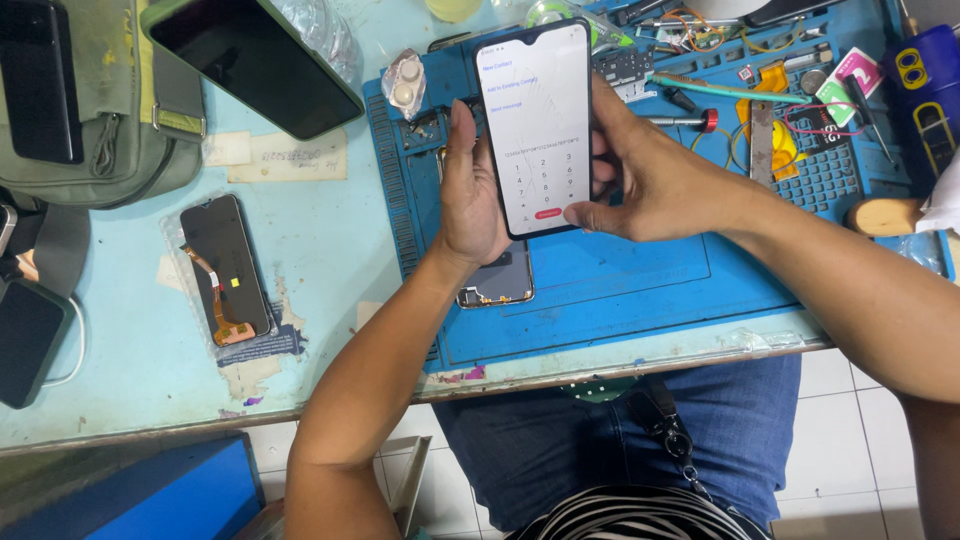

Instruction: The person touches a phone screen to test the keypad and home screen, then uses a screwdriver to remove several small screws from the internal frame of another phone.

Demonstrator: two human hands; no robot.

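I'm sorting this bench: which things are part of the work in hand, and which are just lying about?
In hand:
- lit phone, gripped by left hand and right hand
- opened phone body beneath it on the blue mat

Lying about:
- spare screen
- dark phone
- green bag
- screwdriver
- pill pack

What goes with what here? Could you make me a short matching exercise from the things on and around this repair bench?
Things:
1. lit phone
2. spare screen with orange ribbon cable
3. blue work mat
4. green bag

Places or states:
A. lies flat on the pale table, left of the mat
B. held up between the left hand and the right hand
C. at the far left corner of the table
D. spread under both hands, strewn with tools at the back

Pairs: 1-B, 2-A, 3-D, 4-C
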